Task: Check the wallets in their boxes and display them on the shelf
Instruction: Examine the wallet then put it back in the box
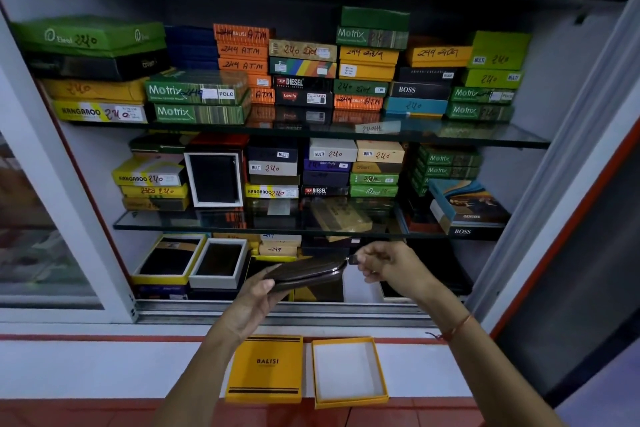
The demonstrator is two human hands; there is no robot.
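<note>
A dark brown zip wallet [306,274] is held flat in front of the bottom shelf. My left hand [255,298] grips its near left end from below. My right hand [384,262] pinches the zip pull at the wallet's right corner. Below, on the white ledge [104,367], lie a yellow BALISI box lid [265,368] and, to its right, the open yellow box base [349,371] with a bare white inside.
Three glass shelves [346,135] carry stacked wallet boxes. Open boxes showing black wallets stand at the bottom left [221,262] and on the middle shelf [214,178]. A sliding glass door [41,218] covers the left; a white frame [554,184] bounds the right.
</note>
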